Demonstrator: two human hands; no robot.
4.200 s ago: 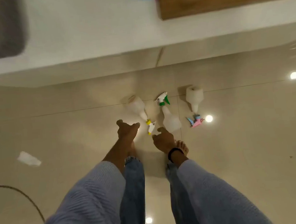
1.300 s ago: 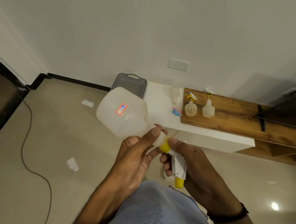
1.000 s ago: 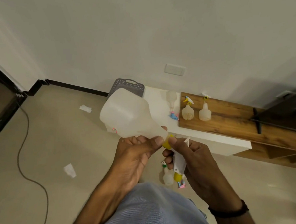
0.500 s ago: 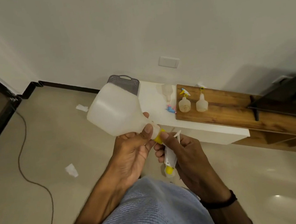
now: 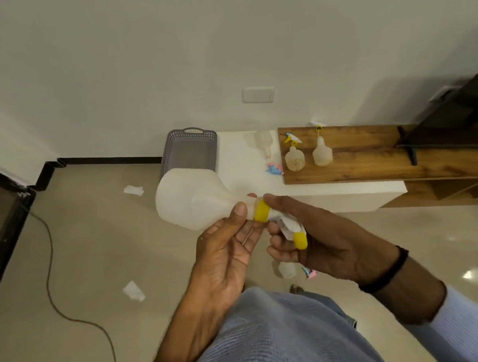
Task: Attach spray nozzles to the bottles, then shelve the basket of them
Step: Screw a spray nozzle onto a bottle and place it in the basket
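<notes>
Holding at frame centre, the left hand (image 5: pixel 224 253) still clamps the bottle (image 5: pixel 195 200) neck while the right hand (image 5: pixel 320 240), wrapped on the nozzle (image 5: pixel 291 228), has turned its yellow collar (image 5: pixel 261 211) down, likely nearly seated.

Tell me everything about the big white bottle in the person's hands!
The bottle is cloudy white plastic, wide at its base and narrowing to a neck. It is held in the air lying sideways, base toward the grey basket, neck toward the person. The left hand pinches its neck. A white spray nozzle with a yellow collar sits on the neck, held by the right hand. It looks empty.
</notes>
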